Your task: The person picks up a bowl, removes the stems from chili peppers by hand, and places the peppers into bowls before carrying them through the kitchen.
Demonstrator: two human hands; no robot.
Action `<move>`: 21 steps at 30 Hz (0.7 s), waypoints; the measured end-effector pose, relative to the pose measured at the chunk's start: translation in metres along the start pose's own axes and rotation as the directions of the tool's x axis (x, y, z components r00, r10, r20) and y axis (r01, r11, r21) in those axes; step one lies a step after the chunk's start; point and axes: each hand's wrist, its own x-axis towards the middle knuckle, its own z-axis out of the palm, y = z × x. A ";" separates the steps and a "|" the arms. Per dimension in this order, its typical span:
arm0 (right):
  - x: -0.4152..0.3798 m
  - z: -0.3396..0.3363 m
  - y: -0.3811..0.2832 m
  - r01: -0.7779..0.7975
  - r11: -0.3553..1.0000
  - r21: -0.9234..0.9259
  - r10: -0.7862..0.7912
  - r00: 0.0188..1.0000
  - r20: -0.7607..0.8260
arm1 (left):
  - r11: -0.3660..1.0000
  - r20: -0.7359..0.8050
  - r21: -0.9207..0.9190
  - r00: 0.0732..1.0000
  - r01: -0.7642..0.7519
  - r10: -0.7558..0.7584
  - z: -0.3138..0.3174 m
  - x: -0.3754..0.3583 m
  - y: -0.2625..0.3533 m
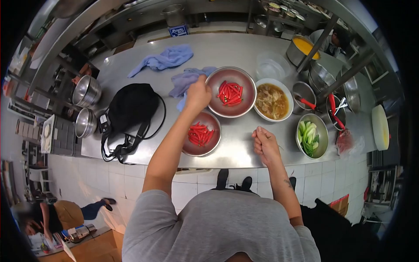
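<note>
My left hand (199, 93) is closed on the left rim of a metal bowl (251, 92), inside which lies a pile of red chilies (230, 93). Just below and partly behind my left forearm sits a second metal bowl (215, 146) with more red chilies (200, 134). My right hand (266, 146) hovers over the table's front part, fingers curled and pinched together; whatever they hold, if anything, is too small to make out. Beyond it stands a white bowl (290, 98) of brownish soup with pieces in it. To its right is a metal bowl (323, 150) of green bok choy.
On the steel table (227, 48) lie blue cloths (163, 59) and a black bag (134, 107) with straps. Stacked metal bowls (86, 91) stand at left. At right are a pot of yellow liquid (304, 47), red-handled utensils (334, 107) and shelf posts. Other people are in the background.
</note>
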 end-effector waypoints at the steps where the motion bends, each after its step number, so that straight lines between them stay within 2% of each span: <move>1: -0.002 0.002 0.002 0.010 1.000 -0.017 -0.010 1.000 -0.010 | 0.999 0.001 -0.035 1.000 -0.006 0.006 -0.014 -0.012 0.014; 4: -0.007 0.005 0.008 0.108 0.981 -0.160 -0.111 0.994 -0.015 | 0.982 0.108 -0.024 0.976 -0.185 0.186 -0.031 -0.048 0.043; 7: -0.021 0.013 0.006 0.109 0.894 -0.435 -0.163 0.983 -0.089 | 0.975 0.108 -0.099 0.972 -0.199 0.210 -0.021 -0.077 0.049; 8: -0.024 0.011 0.011 0.142 0.877 -0.459 -0.219 0.968 -0.119 | 0.983 0.181 -0.099 0.969 -0.155 0.171 -0.022 -0.083 0.049; 10: -0.029 0.000 0.022 0.205 0.831 -0.517 -0.335 0.926 -0.172 | 0.971 0.091 -0.066 0.967 -0.231 0.236 -0.023 -0.095 0.030; 11: -0.032 -0.008 0.025 0.168 0.810 -0.562 -0.327 0.925 -0.194 | 0.962 0.047 -0.048 0.961 -0.270 0.272 -0.024 -0.102 0.017; 13: -0.038 -0.027 0.032 0.090 0.766 -0.636 -0.312 0.918 -0.246 | 0.940 -0.184 0.336 0.973 -0.067 0.136 -0.037 -0.115 -0.009; 15: -0.045 -0.044 0.037 0.070 0.719 -0.692 -0.340 0.904 -0.261 | 0.903 -0.272 0.413 0.962 0.115 0.002 -0.039 -0.134 -0.047; 16: -0.049 -0.050 0.040 0.060 0.694 -0.717 -0.352 0.897 -0.266 | 0.947 -0.190 0.210 0.961 0.241 -0.202 -0.034 -0.139 -0.049; 17: -0.054 -0.056 0.041 0.035 0.724 -0.689 -0.320 0.902 -0.291 | 0.923 -0.067 0.014 0.921 0.385 -0.383 -0.031 -0.144 -0.049; 18: -0.059 -0.062 0.042 0.010 0.751 -0.660 -0.287 0.905 -0.313 | 0.832 0.088 -0.163 0.848 0.531 -0.523 -0.028 -0.150 -0.050; 21: -0.071 -0.082 0.046 -0.009 0.790 -0.613 -0.257 0.903 -0.344 | 0.834 0.090 -0.336 0.896 0.438 -0.434 -0.010 -0.166 -0.035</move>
